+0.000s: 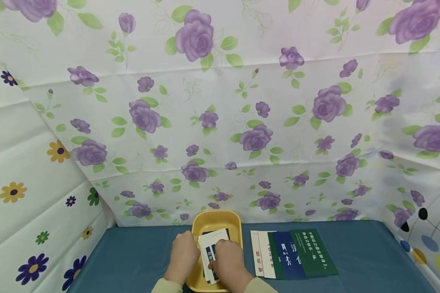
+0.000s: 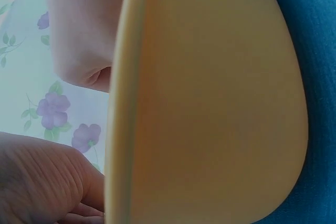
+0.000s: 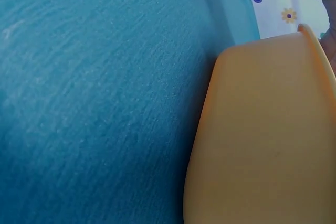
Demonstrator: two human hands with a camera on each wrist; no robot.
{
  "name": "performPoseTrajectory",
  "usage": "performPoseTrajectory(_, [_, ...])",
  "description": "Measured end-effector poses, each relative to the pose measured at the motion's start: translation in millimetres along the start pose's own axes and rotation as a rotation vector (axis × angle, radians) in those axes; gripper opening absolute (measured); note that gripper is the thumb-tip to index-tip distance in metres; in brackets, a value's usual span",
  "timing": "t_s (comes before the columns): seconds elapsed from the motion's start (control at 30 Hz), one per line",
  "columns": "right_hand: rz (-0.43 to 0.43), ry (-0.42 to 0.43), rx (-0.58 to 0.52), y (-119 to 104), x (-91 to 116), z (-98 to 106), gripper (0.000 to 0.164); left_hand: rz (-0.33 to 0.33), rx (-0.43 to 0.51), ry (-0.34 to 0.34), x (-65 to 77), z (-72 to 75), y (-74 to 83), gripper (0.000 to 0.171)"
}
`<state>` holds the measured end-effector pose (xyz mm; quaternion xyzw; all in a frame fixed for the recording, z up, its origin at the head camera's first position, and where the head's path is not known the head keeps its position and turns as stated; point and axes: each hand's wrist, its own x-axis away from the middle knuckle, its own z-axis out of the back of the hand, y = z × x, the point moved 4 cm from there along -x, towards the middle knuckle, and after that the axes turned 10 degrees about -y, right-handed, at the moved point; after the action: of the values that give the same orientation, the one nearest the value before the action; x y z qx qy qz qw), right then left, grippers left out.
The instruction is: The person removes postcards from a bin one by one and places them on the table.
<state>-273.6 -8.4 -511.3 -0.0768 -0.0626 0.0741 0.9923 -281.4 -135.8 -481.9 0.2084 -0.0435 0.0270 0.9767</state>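
Observation:
A yellow plastic basin (image 1: 236,219) stands on the blue table cover with a small stack of printed cards (image 1: 205,241) in it, white on top and dark blue beneath. My right hand (image 1: 228,260) reaches over the basin from the right and pinches the white card, its thumb lying on the printed face. At the left rim is my left hand (image 1: 183,254), bent inward beside the stack; its fingertips are hidden, so I cannot tell what they hold. Both wrist views mostly show the outer wall of the basin (image 2: 220,103), and the right wrist view has no clear sight of the fingers.
Right of the basin lies an overlapping row of cards: white cards with red print (image 1: 256,252), a blue card (image 1: 287,258) and a green card (image 1: 313,252) with white characters. A flowered sheet (image 1: 220,122) rises behind the blue table cover (image 1: 370,256).

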Motion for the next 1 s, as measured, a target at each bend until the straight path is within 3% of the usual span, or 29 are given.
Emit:
performPoseTrajectory(0.1, [0.012,0.054,0.056,-0.6,0.7,2.9,0.052,-0.015,-0.007,0.018,0.2,-0.4,0.3,0.015])
performPoseTrajectory(0.2, [0.036,0.124,0.091,-0.5,1.6,7.8,0.032,-0.033,-0.013,0.047,0.4,0.3,0.6,0.014])
performPoseTrajectory(0.3, [0.046,0.135,0.06,1.0,2.2,11.8,0.017,-0.044,-0.014,0.069,0.3,0.8,0.1,0.012])
performPoseTrajectory(0.63, [0.036,0.012,-0.09,6.1,4.1,19.6,0.016,-0.031,-0.011,0.05,-1.3,-0.7,0.4,0.01])
performPoseTrajectory(1.0, [0.101,0.047,-0.328,18.9,9.5,27.8,0.017,-0.018,-0.023,0.048,-0.9,-0.2,2.0,0.01])
